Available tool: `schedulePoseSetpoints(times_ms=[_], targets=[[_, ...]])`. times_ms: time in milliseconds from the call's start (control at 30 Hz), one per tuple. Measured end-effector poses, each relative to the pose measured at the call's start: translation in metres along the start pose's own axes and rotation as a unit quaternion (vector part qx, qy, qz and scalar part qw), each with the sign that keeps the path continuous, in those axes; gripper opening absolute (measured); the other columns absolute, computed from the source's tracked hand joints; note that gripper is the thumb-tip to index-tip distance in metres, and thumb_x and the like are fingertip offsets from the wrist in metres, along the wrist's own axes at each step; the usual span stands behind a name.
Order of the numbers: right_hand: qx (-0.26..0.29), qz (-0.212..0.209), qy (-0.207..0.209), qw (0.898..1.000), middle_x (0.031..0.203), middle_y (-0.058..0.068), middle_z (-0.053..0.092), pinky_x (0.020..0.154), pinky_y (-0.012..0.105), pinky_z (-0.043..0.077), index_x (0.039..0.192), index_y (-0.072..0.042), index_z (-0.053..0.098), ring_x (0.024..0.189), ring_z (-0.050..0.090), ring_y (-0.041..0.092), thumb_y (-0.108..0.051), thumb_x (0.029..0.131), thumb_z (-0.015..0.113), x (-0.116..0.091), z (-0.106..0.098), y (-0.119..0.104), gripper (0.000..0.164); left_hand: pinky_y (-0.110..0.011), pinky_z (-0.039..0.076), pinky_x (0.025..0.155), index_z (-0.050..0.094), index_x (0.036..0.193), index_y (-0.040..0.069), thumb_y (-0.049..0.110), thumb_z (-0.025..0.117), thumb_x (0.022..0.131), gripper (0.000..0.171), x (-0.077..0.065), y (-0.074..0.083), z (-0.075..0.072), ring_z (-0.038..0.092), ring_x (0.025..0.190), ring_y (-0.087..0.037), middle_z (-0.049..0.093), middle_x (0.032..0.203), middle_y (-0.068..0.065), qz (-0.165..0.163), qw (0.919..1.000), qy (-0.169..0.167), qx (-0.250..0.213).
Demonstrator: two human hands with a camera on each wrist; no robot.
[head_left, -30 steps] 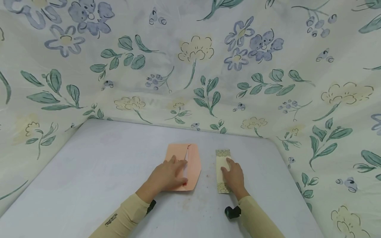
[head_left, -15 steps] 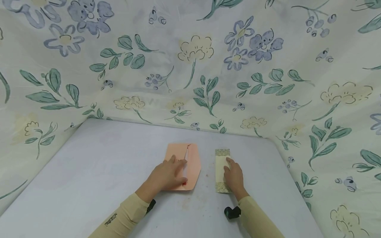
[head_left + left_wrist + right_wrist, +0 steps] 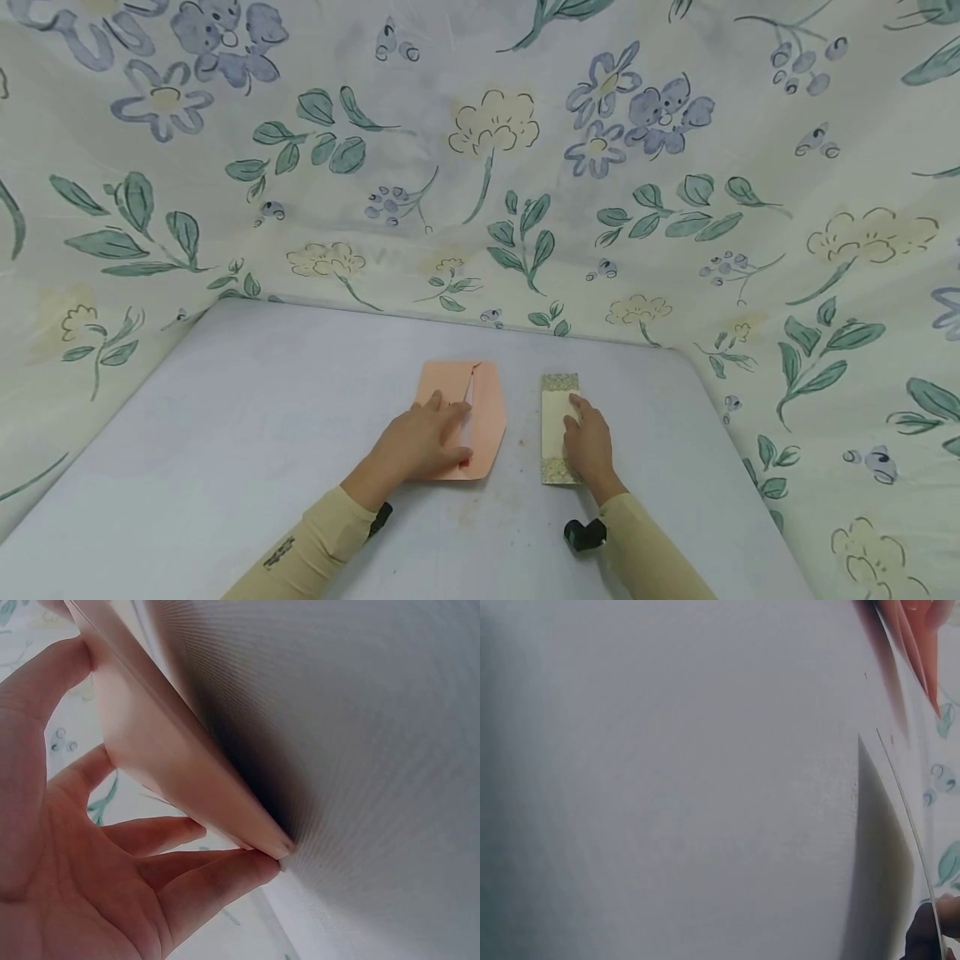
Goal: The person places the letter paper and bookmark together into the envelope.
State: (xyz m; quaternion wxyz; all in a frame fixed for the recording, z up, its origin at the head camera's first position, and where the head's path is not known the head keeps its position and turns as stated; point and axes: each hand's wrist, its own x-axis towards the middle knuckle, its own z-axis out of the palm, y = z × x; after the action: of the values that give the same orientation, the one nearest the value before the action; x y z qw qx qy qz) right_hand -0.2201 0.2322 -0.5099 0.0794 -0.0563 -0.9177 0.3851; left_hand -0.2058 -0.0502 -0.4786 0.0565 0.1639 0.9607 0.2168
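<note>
A peach paper envelope (image 3: 490,417) lies on the table, its seam parted along a narrow slit with white inside and a small red spot near the bottom. My left hand (image 3: 416,442) rests on its left half with fingers spread; in the left wrist view the fingertips (image 3: 259,862) touch the envelope (image 3: 157,742). To the right is a long cream card (image 3: 553,427) with speckled gold-green bands at both ends. My right hand (image 3: 592,446) pinches its right edge. The right wrist view shows the card (image 3: 907,806) edge-on, raised over its shadow, with fingers (image 3: 924,930) at its edge.
The white tabletop (image 3: 262,433) has faint brownish smudges between the envelope and the card. A floral cloth (image 3: 420,183) hangs behind and along both sides of the table. Black wrist cameras (image 3: 585,536) sit below the sleeves.
My right thumb has drawn back toward the card's right edge, and the card has shifted very slightly away and left. My left hand and the envelope have stayed put.
</note>
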Motion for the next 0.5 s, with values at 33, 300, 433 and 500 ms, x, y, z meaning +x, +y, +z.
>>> schedulePoseSetpoints(times_ms=[33,300,433,500], targets=[[0.001,-0.001,0.000,1.000,0.134,0.031,0.056,0.104,0.058,0.042,0.146,0.006,0.048,0.127,0.052,0.047,-0.006,0.103,0.052,0.0000,-0.0005,-0.0006,0.044,-0.063,0.042,0.104,0.055,0.147,0.023,0.051,0.076,0.086,0.071,0.0002,0.0001,0.0001,0.044,0.132,-0.059,0.038,0.155,-0.030,-0.002,1.0000,-0.001,0.000],[0.009,-0.004,0.005,1.000,0.138,0.030,0.054,0.107,0.058,0.040,0.146,0.005,0.048,0.131,0.049,0.047,-0.007,0.103,0.051,0.0006,-0.0009,-0.0024,0.045,-0.064,0.041,0.105,0.055,0.148,0.023,0.051,0.076,0.086,0.071,0.0009,-0.0003,0.0008,0.044,0.132,-0.060,0.038,0.155,-0.029,-0.005,1.0000,0.001,-0.004],[0.007,-0.003,0.011,1.000,0.138,0.030,0.054,0.108,0.058,0.040,0.146,0.005,0.048,0.132,0.049,0.047,-0.006,0.102,0.052,0.0007,-0.0011,-0.0037,0.045,-0.063,0.042,0.104,0.055,0.147,0.022,0.051,0.076,0.086,0.071,0.0003,0.0004,-0.0003,0.044,0.132,-0.060,0.039,0.155,-0.030,-0.003,1.0000,0.002,-0.004],[0.005,-0.005,0.013,1.000,0.137,0.031,0.054,0.107,0.058,0.040,0.145,0.005,0.049,0.131,0.050,0.047,-0.006,0.102,0.052,0.0004,-0.0014,-0.0042,0.045,-0.063,0.042,0.104,0.055,0.147,0.022,0.051,0.076,0.086,0.071,-0.0001,0.0008,-0.0008,0.044,0.132,-0.060,0.039,0.155,-0.030,-0.002,1.0000,0.003,-0.005]])
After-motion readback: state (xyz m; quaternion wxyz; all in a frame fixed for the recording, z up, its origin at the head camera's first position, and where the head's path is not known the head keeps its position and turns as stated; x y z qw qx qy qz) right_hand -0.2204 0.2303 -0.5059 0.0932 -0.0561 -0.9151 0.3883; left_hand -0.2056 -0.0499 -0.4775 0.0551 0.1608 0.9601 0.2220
